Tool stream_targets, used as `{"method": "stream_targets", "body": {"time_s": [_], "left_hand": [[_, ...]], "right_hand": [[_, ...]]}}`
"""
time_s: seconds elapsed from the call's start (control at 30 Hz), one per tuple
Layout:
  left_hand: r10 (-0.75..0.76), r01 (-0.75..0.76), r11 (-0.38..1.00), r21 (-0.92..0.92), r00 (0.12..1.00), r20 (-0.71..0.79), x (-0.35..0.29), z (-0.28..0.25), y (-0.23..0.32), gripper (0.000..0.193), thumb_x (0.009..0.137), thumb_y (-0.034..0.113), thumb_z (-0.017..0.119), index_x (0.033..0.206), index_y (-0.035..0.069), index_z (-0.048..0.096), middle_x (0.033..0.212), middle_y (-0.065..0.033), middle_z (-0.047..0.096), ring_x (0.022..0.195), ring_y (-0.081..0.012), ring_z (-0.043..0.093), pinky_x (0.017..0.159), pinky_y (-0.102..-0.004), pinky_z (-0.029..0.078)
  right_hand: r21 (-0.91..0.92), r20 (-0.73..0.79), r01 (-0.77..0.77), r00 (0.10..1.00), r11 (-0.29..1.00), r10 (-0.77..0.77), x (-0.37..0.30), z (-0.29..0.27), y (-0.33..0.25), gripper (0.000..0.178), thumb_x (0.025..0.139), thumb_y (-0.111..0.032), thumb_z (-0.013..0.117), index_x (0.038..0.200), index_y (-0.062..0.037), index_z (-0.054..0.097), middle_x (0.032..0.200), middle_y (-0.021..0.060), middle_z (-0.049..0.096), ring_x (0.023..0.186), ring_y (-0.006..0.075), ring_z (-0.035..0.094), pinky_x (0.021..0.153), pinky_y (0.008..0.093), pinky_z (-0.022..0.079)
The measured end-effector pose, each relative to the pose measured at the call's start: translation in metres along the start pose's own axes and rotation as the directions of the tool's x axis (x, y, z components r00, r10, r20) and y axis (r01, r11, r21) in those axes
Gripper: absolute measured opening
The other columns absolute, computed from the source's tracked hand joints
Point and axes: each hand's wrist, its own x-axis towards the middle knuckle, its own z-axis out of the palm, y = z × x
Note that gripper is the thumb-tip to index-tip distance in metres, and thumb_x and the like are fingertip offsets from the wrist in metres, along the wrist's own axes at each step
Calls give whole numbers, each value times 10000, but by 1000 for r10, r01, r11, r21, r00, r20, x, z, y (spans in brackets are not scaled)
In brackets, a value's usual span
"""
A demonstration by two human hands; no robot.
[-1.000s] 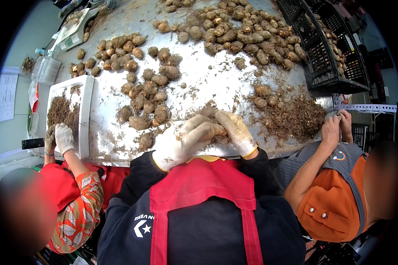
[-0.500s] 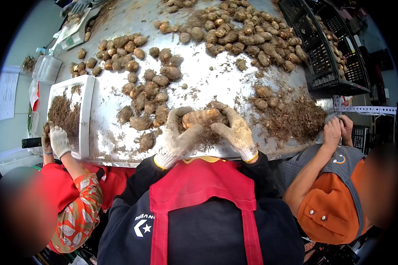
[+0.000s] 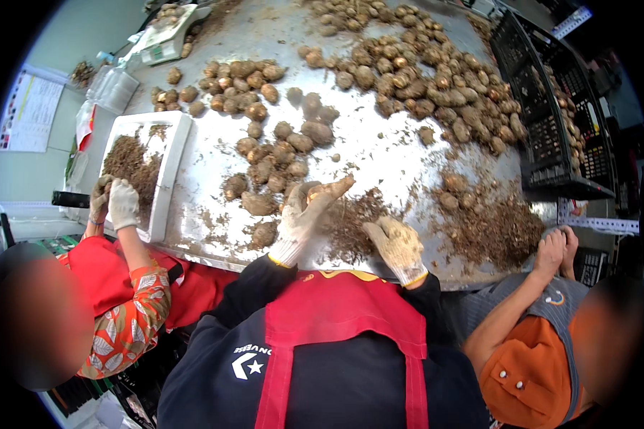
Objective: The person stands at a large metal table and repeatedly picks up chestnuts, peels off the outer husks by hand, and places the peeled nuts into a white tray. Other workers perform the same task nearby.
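Note:
A brown taro root (image 3: 333,187), partly rubbed bare, is held in my gloved left hand (image 3: 302,218), its pale tip pointing up to the right. My gloved right hand (image 3: 397,247) is apart from it, lower to the right, with loosely bent fingers and nothing visible in them. Between the two hands lies a heap of brown fibrous scraps (image 3: 354,225) on the metal table (image 3: 350,154). Just beyond and left of my left hand, several taro roots (image 3: 268,164) form a cluster.
A large taro pile (image 3: 436,79) spreads across the far right, beside a black crate (image 3: 540,121). More scraps (image 3: 490,232) lie at the right. A co-worker's gloved hands (image 3: 124,202) are at a white foam box (image 3: 175,154); another person's bare hands (image 3: 553,250) rest at the right edge.
My right hand has let go of the taro and moved down to the right. The left hand keeps the root, now tilted upward. The whole view has shifted slightly.

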Motion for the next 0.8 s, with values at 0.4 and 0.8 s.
{"method": "stream_targets", "body": {"time_s": [0.4,0.8], "left_hand": [[-110,-2,856,-516,976,-186,123,-125,24,286,954,368,546,931,86,583,883,-70,637,597,-135,602,500,-279,529],[12,-7,998,-70,997,78,117,-63,40,517,959,276,553,1341,-41,409,956,-137,685,681,-166,657,565,-266,548]], "right_hand": [[381,145,-413,910,827,388,2,-8,-14,237,880,-256,622,1018,-67,662,962,159,678,894,341,653,765,406,508],[424,166,-363,932,830,323,-1,-1,-9,257,904,-243,585,1041,-38,657,1031,156,672,954,334,645,820,390,508]]}}
